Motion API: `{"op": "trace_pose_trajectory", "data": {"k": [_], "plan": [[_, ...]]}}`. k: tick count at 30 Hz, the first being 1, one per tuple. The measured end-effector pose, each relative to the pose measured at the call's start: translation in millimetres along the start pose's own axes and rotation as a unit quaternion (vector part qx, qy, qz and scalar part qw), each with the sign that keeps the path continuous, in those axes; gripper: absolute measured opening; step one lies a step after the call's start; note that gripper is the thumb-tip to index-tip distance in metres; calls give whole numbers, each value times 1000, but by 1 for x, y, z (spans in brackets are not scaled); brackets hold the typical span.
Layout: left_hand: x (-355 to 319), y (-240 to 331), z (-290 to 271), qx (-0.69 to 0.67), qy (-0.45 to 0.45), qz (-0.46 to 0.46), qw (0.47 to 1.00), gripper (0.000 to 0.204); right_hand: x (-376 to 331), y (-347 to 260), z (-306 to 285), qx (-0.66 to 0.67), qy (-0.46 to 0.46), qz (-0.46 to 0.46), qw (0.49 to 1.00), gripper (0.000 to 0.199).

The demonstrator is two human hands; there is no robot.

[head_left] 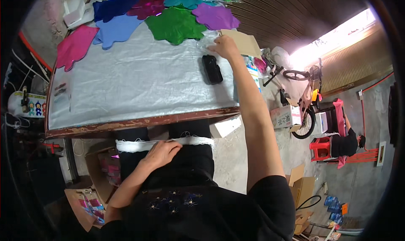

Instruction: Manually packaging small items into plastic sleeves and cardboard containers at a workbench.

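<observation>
So the clear plastic [203,43] is lying just left of the right hand [225,47], at the far right part of the worktop [147,125], between the wavy-edged green sheet [175,25] and the flat piece of cardboard [249,45]. The right hand is easily the nearer one, and its fingers are being pointed left, right at the plastic's edge. No long axis can really be made out, since the plastic is lying in a crumpled patch.

As for the right grip, the fingers are being kept bent with only a small gap showing. Whether any plastic is being pinched can't be told from up here.

The left hand [161,153] is being rested well apart from all that, down on the lap, fingers loosely bent over the white thread bundle [135,145]. That bundle is being laid left to right across the thighs. The underside of that grip is being hidden, so any hold can't be told either.

Looks-wise, the plastic is see-through, wrinkly and a bit shiny, so its outline is getting lost against the silvery cover [126,76]. A black case [211,69] is sitting just nearer the body.
</observation>
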State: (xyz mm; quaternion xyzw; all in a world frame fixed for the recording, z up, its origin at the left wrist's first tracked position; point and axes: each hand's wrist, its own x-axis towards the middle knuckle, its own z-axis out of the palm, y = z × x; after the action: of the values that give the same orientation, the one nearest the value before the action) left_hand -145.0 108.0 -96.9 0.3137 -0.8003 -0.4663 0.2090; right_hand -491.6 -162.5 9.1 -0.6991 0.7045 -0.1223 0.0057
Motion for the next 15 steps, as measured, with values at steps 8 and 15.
{"op": "trace_pose_trajectory", "data": {"k": [8, 15], "plan": [[-14, -4, -7, 8, -26, -42, 999, 20, 2, 11, 25, 72, 79, 53, 993, 28], [-10, -7, -14, 12, -46, -67, 997, 21, -4, 13, 18, 122, 72, 26, 990, 22]]}}
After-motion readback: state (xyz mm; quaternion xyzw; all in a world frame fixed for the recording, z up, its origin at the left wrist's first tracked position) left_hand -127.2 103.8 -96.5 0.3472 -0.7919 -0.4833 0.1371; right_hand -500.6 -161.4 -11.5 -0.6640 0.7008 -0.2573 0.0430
